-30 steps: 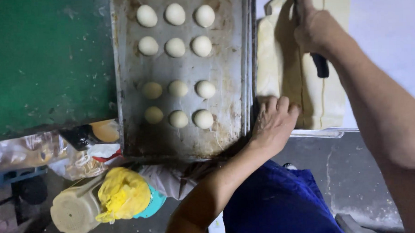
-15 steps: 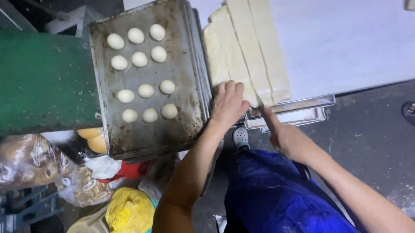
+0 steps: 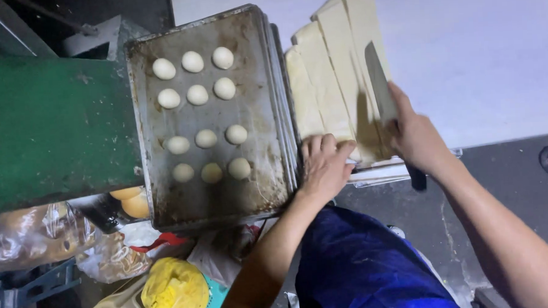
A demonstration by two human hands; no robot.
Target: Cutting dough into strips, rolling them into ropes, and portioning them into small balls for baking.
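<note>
Right hand (image 3: pixel 416 137) grips a long steel knife (image 3: pixel 379 83) over pale folded dough strips (image 3: pixel 335 79), upper centre; left hand (image 3: pixel 324 167) lies flat on dough ends; keep fingers clear, cut square.

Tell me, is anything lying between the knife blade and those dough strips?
Nothing visible does. The knife, gripped in the right hand, lies directly over the dough strips. The left hand rests on the strips' near end, left of the blade, next to the baking tray.

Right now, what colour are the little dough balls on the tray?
Pale cream-white dough balls on the tray; head view.
</note>
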